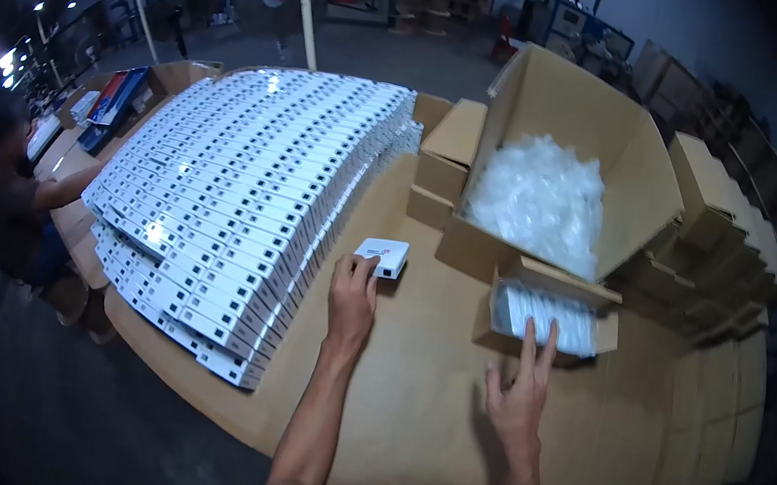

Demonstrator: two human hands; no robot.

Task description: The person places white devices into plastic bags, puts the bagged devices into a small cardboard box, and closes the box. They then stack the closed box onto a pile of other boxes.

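Observation:
In the head view, my left hand (351, 300) has its fingers closed on the near side of a small white box (381, 256). The box shows a dark square on its front face and small print on top. My right hand (518, 393) has thumb and fingers apart, with two fingertips reaching onto the stack of clear plastic bags (546, 318). Those bags stand in a small open carton (493, 325) on the brown work surface (432, 418). Left of my left hand rise stacked rows of similar white boxes (232, 198).
A large open carton (637, 174) holds bundled clear plastic (540, 197) behind the small carton. Flattened or stacked cardboard (719, 249) lines the right side. At far left, another person's arm (67, 190) reaches toward the white boxes. A pole (306, 11) stands behind.

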